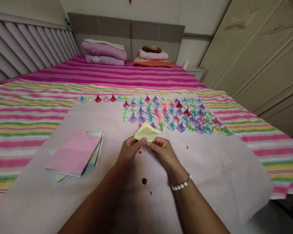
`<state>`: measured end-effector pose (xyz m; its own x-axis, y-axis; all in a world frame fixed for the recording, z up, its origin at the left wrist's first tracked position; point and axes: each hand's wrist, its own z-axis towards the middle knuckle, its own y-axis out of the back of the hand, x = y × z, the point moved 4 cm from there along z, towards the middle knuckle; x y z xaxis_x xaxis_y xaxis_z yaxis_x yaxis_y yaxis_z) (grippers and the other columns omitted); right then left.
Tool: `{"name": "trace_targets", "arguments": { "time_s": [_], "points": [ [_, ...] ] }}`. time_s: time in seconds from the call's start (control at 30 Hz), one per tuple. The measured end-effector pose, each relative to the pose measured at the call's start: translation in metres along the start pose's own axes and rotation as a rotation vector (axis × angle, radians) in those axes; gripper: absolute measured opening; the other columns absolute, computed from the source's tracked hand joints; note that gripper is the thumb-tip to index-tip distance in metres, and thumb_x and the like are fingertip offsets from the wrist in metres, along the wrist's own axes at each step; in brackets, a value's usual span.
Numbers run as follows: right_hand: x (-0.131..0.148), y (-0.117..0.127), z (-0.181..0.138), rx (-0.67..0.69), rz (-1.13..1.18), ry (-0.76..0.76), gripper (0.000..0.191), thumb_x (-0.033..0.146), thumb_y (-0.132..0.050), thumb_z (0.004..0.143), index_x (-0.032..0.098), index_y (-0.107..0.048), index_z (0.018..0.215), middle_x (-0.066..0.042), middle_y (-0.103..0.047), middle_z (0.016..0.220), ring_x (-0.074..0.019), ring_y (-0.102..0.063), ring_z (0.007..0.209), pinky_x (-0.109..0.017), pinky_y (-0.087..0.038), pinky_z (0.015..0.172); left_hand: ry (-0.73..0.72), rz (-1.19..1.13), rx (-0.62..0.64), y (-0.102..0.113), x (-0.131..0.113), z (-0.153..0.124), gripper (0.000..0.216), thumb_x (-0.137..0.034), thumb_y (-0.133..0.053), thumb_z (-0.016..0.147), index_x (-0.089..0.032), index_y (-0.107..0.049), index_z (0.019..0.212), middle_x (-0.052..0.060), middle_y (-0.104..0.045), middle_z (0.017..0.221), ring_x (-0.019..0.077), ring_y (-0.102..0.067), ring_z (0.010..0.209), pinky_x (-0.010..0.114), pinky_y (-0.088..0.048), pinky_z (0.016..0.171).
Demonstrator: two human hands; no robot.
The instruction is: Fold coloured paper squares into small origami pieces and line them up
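Observation:
A pale yellow creased paper square [146, 132] is held over the white sheet [209, 169] in front of me. My left hand [129, 150] pinches its near left edge and my right hand [162, 151] pinches its near right edge; both are closed on it. A white bead bracelet [181, 184] circles my right wrist. Just beyond the paper lie several small folded paper shapes [170, 115] in many colours, set out in rows. One row [97, 98] runs off to the left.
A stack of coloured paper sheets [74, 154], pink on top, lies to my left on the white sheet. The bed has a striped pink cover [27, 110], with pillows [104, 52] at the headboard. Wardrobe doors [258, 58] stand on the right. Small dark red scraps [144, 181] dot the sheet.

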<state>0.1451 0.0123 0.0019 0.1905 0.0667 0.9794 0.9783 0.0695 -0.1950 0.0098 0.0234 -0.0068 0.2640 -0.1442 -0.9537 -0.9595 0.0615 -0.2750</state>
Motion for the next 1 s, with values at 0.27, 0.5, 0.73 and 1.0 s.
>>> {"name": "trace_targets", "arguments": {
  "time_s": [0.27,0.5,0.73,1.0],
  "points": [
    [0.000,-0.006,-0.005,0.084,-0.126,-0.052,0.030,0.041,-0.077,0.065,0.017,-0.061,0.057,0.005,-0.051,0.050,-0.0075,-0.035,0.046,-0.023,-0.023,0.047,0.014,0.009,-0.002,0.002,-0.003,-0.002,0.036,-0.042,-0.077,0.065,-0.012,-0.071,0.082,0.003,-0.067,0.066,0.0137,-0.058,0.059,0.024,-0.044,0.058],
    [0.000,-0.009,-0.007,0.146,-0.136,-0.080,0.031,0.042,-0.077,0.064,0.017,-0.061,0.058,0.004,-0.052,0.052,-0.0075,-0.034,0.047,-0.023,-0.021,0.046,0.028,-0.084,0.034,0.010,-0.006,0.006,0.036,-0.045,-0.075,0.066,-0.011,-0.068,0.075,0.002,-0.062,0.057,0.0101,-0.050,0.047,0.022,-0.037,0.046],
    [0.001,-0.004,-0.005,0.042,-0.111,-0.066,0.032,0.042,-0.076,0.065,0.017,-0.059,0.054,0.006,-0.044,0.045,-0.0067,-0.029,0.042,-0.023,-0.018,0.043,0.036,-0.138,0.115,0.000,-0.007,0.003,0.035,-0.044,-0.076,0.066,-0.013,-0.067,0.078,0.001,-0.061,0.064,0.0095,-0.051,0.055,0.021,-0.039,0.052],
    [0.003,-0.002,-0.004,-0.066,-0.024,-0.030,0.033,0.041,-0.080,0.059,0.017,-0.058,0.054,0.006,-0.049,0.047,-0.0068,-0.033,0.044,-0.023,-0.020,0.045,0.046,0.026,-0.009,0.006,0.005,0.004,0.036,-0.044,-0.080,0.060,-0.012,-0.065,0.069,-0.003,-0.052,0.056,0.0076,-0.043,0.051,0.021,-0.034,0.049]
  ]
}}
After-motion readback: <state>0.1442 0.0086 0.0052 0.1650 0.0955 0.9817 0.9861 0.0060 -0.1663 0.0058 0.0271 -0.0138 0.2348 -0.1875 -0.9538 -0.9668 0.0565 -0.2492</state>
